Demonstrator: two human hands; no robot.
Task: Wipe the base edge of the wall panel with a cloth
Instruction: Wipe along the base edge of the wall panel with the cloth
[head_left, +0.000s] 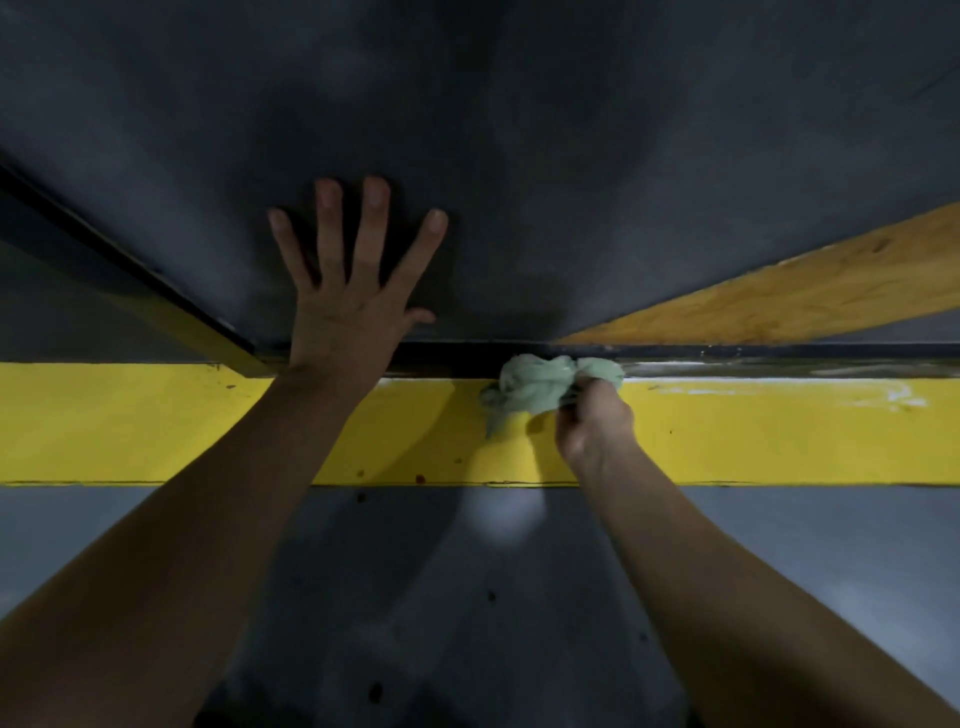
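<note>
Cloth (545, 382), pale green and bunched into a wad, sits pressed on the base edge (779, 358) of the dark wall panel (519, 156), where the panel meets the yellow stripe (156, 421) painted on the floor. The right hand (597, 426) holds it from the near side, its grip curled tight round the wad, with a loose tail hanging onto the stripe. The left hand (348, 301) lies flat on the panel above the edge, fingers spread and holding nothing, probably as a brace. The edge runs straight across the view from left to right, so the stroke has to travel along that line, not toward or away from the body. To the right of the wad the edge is free and carries whitish smears (831, 387); whether these are dirt or wet streaks cannot be told. To the left, the left wrist crosses the edge close by, so a leftward pass would likely soon meet it unless that hand shifts.
</note>
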